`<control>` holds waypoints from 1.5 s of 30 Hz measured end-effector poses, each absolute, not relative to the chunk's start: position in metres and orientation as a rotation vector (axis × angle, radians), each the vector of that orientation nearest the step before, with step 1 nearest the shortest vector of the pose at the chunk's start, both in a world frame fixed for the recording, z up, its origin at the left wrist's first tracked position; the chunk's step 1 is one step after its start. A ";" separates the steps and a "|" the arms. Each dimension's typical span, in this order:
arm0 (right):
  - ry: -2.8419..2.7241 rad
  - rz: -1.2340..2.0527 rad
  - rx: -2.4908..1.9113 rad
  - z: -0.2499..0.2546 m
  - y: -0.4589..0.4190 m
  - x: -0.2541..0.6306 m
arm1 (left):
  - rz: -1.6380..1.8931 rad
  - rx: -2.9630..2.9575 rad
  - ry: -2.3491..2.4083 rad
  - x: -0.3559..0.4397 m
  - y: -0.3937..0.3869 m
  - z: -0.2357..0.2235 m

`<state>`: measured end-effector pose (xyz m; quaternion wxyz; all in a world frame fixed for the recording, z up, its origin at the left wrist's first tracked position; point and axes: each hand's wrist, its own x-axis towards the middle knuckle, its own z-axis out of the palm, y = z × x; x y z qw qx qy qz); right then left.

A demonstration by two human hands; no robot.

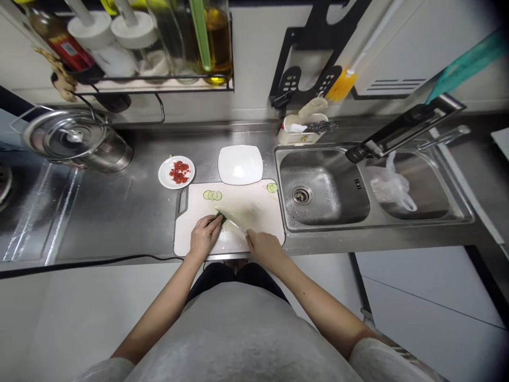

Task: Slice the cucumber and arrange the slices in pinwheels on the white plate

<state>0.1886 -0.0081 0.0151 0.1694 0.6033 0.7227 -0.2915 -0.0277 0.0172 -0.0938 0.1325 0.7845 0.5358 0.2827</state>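
Observation:
A white cutting board (254,204) lies on the steel counter in front of me. My left hand (203,237) is curled over a short green cucumber piece (221,216) and holds it down on the board. My right hand (265,248) is closed round a knife handle; the knife blade (235,224) reaches up-left to the cucumber. Cucumber slices (212,195) lie at the board's far left, and more cucumber slices (272,187) at its far right corner.
Behind the board stand an empty white square plate (240,164) and a small round plate of red chopped bits (176,172). A double sink (330,191) with a black tap (401,130) lies to the right. A steel pot (75,140) sits far left under a bottle shelf.

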 end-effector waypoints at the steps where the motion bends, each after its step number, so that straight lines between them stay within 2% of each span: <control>1: 2.050 -0.828 1.715 0.015 -0.009 0.188 | 0.816 2.276 1.554 -0.028 0.017 -0.094; 45: 2.048 -0.982 1.627 0.002 0.005 0.180 | 0.792 2.273 1.533 -0.027 0.019 -0.093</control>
